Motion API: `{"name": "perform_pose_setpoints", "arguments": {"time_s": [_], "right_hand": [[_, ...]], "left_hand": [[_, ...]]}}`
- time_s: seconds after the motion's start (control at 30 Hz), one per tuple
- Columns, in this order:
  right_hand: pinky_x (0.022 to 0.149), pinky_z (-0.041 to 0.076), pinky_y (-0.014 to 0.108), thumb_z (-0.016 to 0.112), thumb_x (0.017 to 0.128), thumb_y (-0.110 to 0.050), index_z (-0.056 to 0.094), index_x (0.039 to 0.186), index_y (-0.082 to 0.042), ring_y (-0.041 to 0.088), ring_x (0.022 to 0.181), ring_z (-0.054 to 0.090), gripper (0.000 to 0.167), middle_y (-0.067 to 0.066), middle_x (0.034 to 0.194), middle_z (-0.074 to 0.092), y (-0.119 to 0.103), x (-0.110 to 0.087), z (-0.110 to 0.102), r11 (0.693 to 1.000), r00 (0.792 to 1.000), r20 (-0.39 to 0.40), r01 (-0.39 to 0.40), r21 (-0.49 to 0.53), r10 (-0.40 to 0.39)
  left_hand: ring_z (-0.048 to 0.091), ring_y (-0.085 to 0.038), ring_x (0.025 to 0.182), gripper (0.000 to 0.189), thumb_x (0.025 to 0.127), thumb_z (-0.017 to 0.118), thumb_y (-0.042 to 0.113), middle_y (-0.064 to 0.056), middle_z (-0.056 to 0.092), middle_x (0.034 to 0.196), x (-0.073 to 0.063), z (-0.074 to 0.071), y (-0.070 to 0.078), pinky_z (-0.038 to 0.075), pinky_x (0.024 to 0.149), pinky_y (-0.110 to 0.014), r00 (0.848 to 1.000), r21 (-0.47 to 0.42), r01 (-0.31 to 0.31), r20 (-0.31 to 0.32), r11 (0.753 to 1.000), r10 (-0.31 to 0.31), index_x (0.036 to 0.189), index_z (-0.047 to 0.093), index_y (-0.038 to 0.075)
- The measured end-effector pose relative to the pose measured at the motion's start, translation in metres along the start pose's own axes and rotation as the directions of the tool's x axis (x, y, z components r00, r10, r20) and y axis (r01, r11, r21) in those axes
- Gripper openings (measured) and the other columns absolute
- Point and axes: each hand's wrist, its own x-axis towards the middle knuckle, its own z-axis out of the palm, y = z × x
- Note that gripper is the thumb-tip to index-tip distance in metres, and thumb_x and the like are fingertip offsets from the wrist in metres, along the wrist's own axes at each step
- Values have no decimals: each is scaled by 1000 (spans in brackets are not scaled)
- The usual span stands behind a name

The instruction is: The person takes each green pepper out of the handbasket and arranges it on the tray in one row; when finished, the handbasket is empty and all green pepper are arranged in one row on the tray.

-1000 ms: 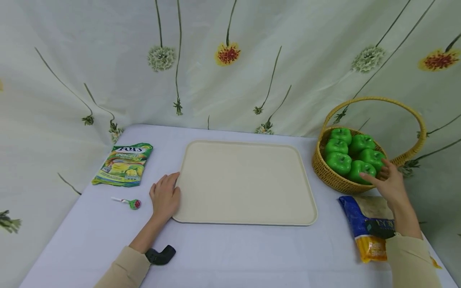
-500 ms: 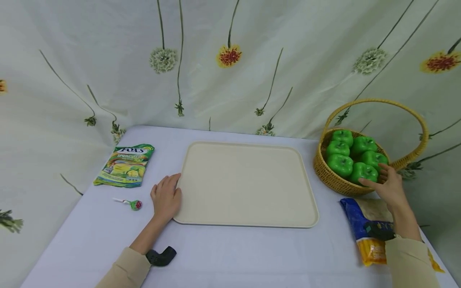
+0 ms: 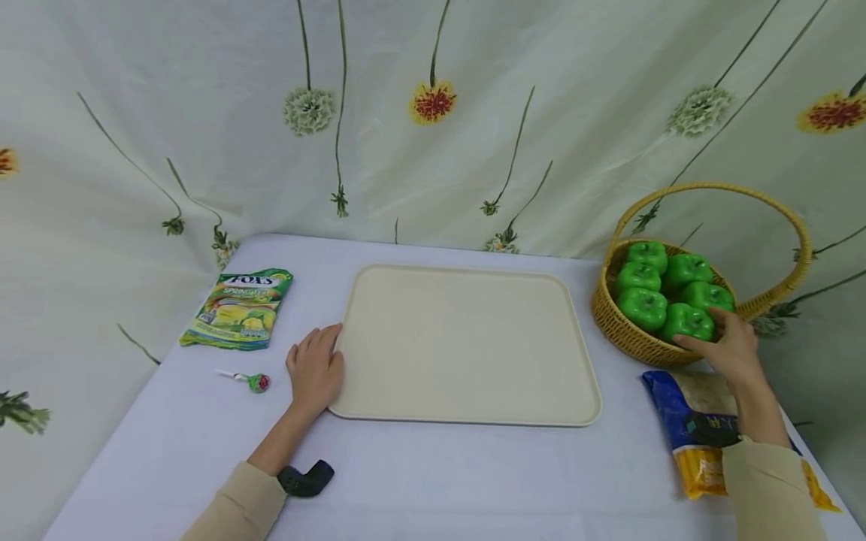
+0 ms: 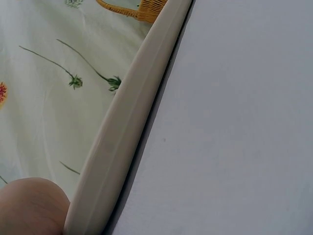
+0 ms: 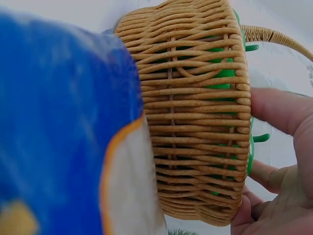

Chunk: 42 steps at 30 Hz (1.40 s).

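My right hand [image 3: 736,353] reaches over the near right rim of a wicker basket [image 3: 629,342]. Its thumb and fingers close round the nearest green bell pepper [image 3: 686,323], which still sits in the basket. In the right wrist view, the thumb [image 5: 274,105] and fingers lie on either side of that pepper's stem [image 5: 261,138], just past the rim; the weave hides most of the pepper. My left hand [image 3: 315,372] rests at the left edge of a cream tray [image 3: 467,346], fingers relaxed. Its thumb [image 4: 32,208] touches the tray's rim in the left wrist view.
Several more green bell peppers [image 3: 641,308] fill the basket, under its tall arched handle [image 3: 717,185]. A blue and orange bag [image 3: 697,469] lies under the right forearm. Left of the tray lie a Fox's candy bag [image 3: 237,309] and a lollipop [image 3: 257,382].
My right thumb and fingers have drawn in round the nearest bell pepper. The left hand stays at the tray's edge, and the head view has shifted slightly.
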Motion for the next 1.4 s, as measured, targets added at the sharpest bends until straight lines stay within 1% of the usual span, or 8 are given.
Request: {"name": "perform_pose_setpoints", "arguments": {"time_s": [0.23,0.57,0.67,0.77,0.9,1.13,1.2,1.4], "right_hand": [[102,29,69,62,93,-33,14,149,13,61,130,24,87,45,145,21,-4,1,-1,998,999,-26,-45,-51,44],[107,29,67,61,93,-37,12,153,5,56,139,21,89,35,156,14,-8,-1,-9,988,987,-57,-145,58,148],[105,33,65,60,93,-38,13,154,4,55,140,21,88,33,158,13,-14,-3,-13,988,986,-80,-141,61,146],[88,47,44,61,93,-37,15,154,3,52,137,25,86,31,158,15,-23,-3,-17,990,985,-114,-127,56,132],[69,35,16,62,92,-37,17,154,0,48,134,29,84,29,157,14,-35,-4,-21,992,981,-153,-115,59,123],[76,38,24,64,90,-42,20,156,-10,43,135,32,85,23,159,15,-62,-11,-19,992,976,-179,-115,57,123],[77,38,21,65,89,-42,21,156,-15,37,133,34,84,20,160,16,-71,-14,-15,991,976,-184,-106,80,119],[75,39,15,65,90,-41,23,156,-21,34,136,31,81,16,160,17,-97,-21,3,990,987,-157,-25,140,47]], "left_hand": [[27,-41,142,47,95,42,6,-20,45,147,1,1,0,4,113,-65,999,11,31,44,999,-32,141,46,3],[28,-41,142,46,94,43,5,-20,47,146,0,2,3,5,113,-65,999,11,30,22,999,-30,140,48,3],[29,-42,141,46,94,44,5,-21,48,145,-1,1,2,6,113,-65,999,16,34,12,999,-34,140,48,2],[29,-41,141,46,94,43,6,-21,47,145,-3,-2,1,5,113,-65,999,19,43,13,999,-43,140,48,3],[27,-40,142,47,94,42,5,-21,46,146,-3,-5,-1,4,114,-64,998,21,57,23,998,-58,140,47,3],[22,-43,144,47,95,41,6,-21,43,148,-4,-6,-2,1,114,-66,997,37,64,41,997,-66,142,46,3],[20,-45,145,47,95,41,7,-22,42,149,-3,-6,-1,-1,114,-68,997,40,61,47,997,-62,142,45,3],[18,-45,146,48,95,42,8,-21,42,149,1,-4,2,-4,114,-68,997,36,45,56,998,-47,143,45,3]]}}
